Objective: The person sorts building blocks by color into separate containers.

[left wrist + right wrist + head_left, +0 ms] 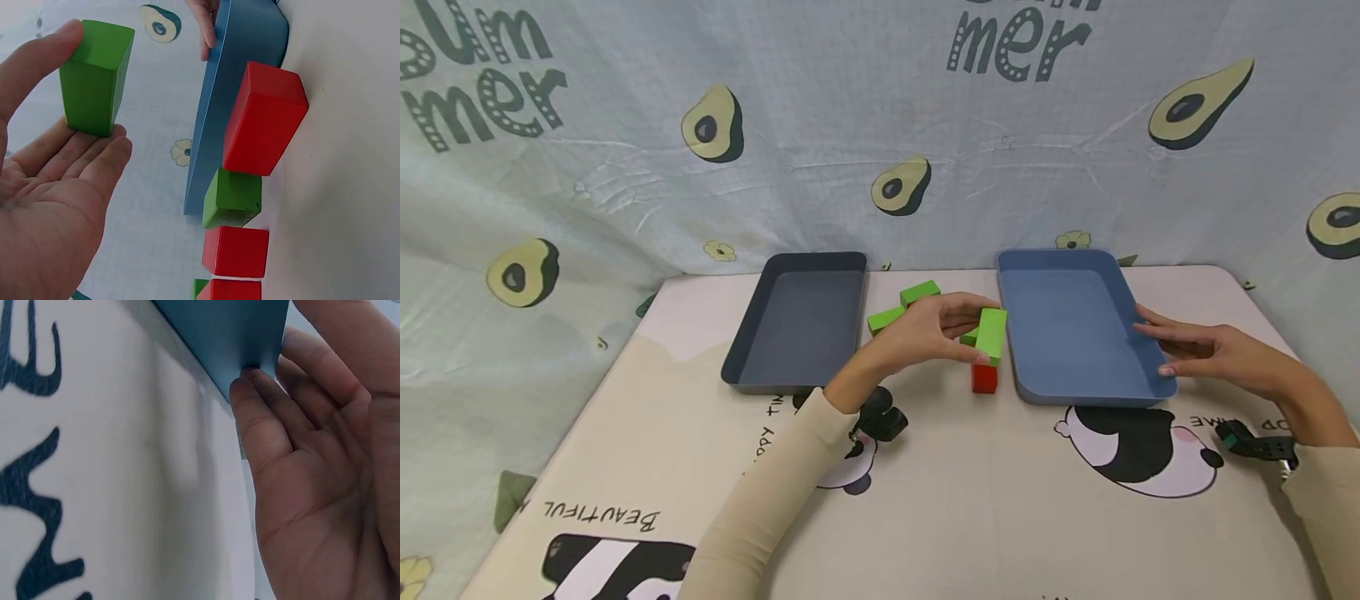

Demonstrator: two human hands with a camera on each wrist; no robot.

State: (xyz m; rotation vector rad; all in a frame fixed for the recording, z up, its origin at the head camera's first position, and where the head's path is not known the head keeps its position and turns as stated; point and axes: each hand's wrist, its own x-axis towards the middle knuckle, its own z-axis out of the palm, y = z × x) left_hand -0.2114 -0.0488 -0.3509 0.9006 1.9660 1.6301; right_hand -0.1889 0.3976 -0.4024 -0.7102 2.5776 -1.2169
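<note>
My left hand (928, 329) pinches a green block (991, 333) between thumb and fingertips, raised over the table just left of the blue tray (1060, 333). In the left wrist view the held green block (97, 78) is clear of the others. Below it a red block (984, 379) stands on the table. Past that red block, the left wrist view shows another green block (234, 200) and a further red block (236, 251). My right hand (1217, 350) rests its fairly straight fingers against the tray's right side; the right wrist view shows fingertips (244, 394) on the outer wall.
A dark grey tray (808, 325) stands to the left. Between the trays lie more green blocks (920, 292), partly hidden behind my left hand. A cloth printed with avocados (901, 187) hangs behind the table. The tablecloth (940, 500) carries panda prints.
</note>
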